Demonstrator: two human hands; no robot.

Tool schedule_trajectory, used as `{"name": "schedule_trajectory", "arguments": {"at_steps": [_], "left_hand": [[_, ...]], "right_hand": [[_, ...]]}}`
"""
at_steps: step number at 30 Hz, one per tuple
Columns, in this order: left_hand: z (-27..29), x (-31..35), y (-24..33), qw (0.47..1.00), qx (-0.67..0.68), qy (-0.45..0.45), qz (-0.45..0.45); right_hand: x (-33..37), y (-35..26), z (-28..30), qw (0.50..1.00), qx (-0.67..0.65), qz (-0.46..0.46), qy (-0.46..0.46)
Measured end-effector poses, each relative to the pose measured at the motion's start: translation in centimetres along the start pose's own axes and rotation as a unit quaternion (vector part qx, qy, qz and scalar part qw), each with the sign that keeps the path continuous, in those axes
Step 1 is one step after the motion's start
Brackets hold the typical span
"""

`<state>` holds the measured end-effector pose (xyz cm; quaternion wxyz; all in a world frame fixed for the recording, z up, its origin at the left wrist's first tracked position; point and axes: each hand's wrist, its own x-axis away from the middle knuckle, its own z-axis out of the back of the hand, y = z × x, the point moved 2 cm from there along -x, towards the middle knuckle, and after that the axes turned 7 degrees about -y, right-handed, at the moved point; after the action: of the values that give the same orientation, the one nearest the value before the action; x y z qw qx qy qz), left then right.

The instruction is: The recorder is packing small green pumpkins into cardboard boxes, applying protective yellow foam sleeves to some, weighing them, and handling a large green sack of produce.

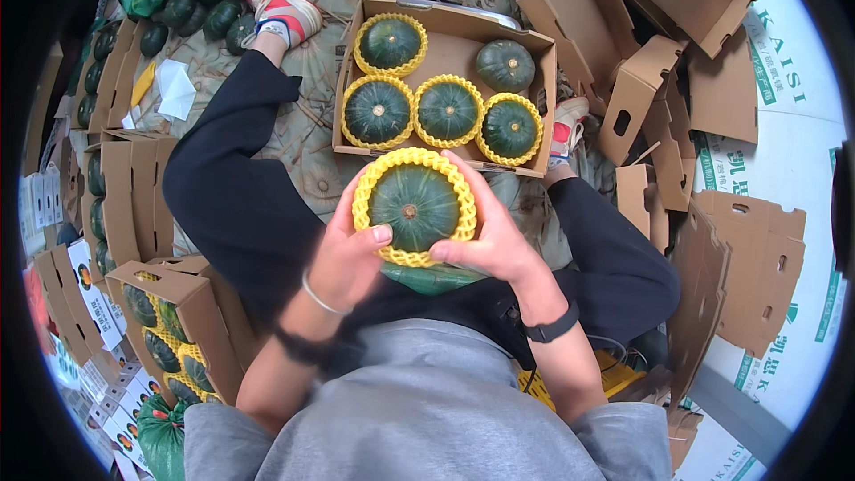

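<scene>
I hold a dark green squash wrapped in a yellow foam net with both hands, close in front of my chest. My left hand grips its left and lower edge, thumb on the net. My right hand cups its right side. Just beyond it an open cardboard box lies on the ground between my legs. It holds several squashes: a netted one at the back left, a bare one at the back right, three netted ones in the front row.
A filled box of netted squashes stands at my left. Flat and folded empty cartons pile up at the right. Loose bare squashes lie heaped at the top left on cloth. Another green squash rests in my lap.
</scene>
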<state>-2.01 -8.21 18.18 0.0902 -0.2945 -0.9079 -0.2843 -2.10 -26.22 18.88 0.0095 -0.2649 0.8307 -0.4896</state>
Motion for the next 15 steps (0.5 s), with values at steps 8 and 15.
{"name": "schedule_trajectory", "arguments": {"at_steps": [8, 15], "left_hand": [[-1.2, -0.3, 0.5, 0.996, 0.078, 0.034, -0.028], [-0.6, -1.9, 1.0, 0.928, -0.371, 0.012, -0.040]], "right_hand": [[-0.1, -0.5, -1.2, 0.995, 0.089, 0.035, 0.010], [-2.5, -0.7, -2.9, 0.805, 0.577, 0.090, 0.105]]}}
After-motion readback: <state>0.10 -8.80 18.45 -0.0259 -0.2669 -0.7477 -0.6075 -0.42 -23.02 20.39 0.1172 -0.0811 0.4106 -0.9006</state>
